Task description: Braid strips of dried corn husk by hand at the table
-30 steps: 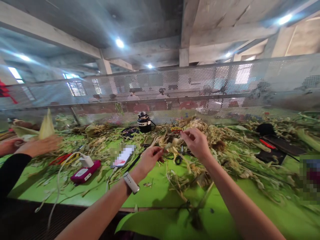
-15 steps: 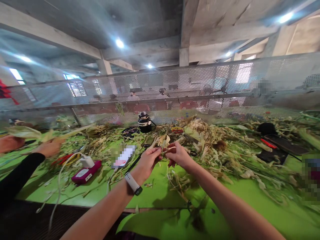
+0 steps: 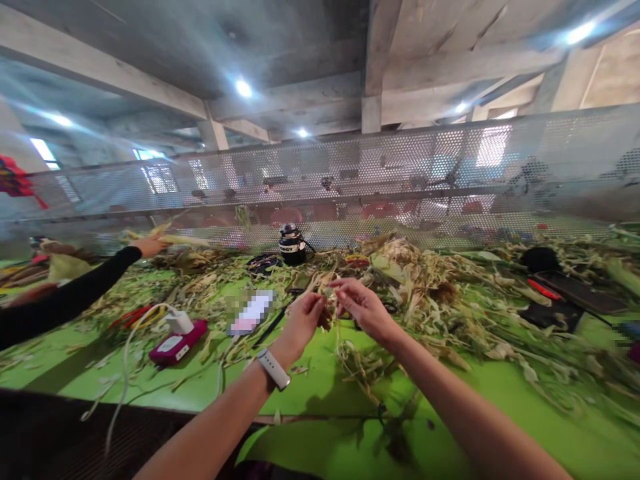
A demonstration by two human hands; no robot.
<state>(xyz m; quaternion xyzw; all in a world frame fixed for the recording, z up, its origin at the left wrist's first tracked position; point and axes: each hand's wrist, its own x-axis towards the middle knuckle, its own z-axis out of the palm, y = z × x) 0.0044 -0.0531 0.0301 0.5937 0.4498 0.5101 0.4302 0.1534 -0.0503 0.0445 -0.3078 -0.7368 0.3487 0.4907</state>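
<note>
My left hand [image 3: 306, 320] is closed over the green table, thumb pressed against the fingers. Its grip is on a small piece of dry plant [image 3: 325, 283], mostly hidden by the fingers. Right beside it is my right hand [image 3: 361, 305], thumb and index finger apart, fingertips pointing at the left hand. Thin pale strands show between the two hands. Below them lies a tangle of leafy plant [image 3: 357, 363] on the table. A white-banded watch [image 3: 274, 370] is on my left wrist.
Loose dry plant matter [image 3: 430, 280] covers the table [image 3: 310, 393]. A black jar-like bottle [image 3: 291, 245] stands behind the phone [image 3: 254, 312]. A purple box [image 3: 179, 343] with a white plug lies left. A co-worker's black sleeve [image 3: 75, 290] reaches across; a perforated metal screen [image 3: 320, 167] stands behind.
My right hand's fingers have spread, and its fingertips have come away from the pinch beside my left hand. The co-worker's arm has stretched farther over the table, holding a long stalk.
</note>
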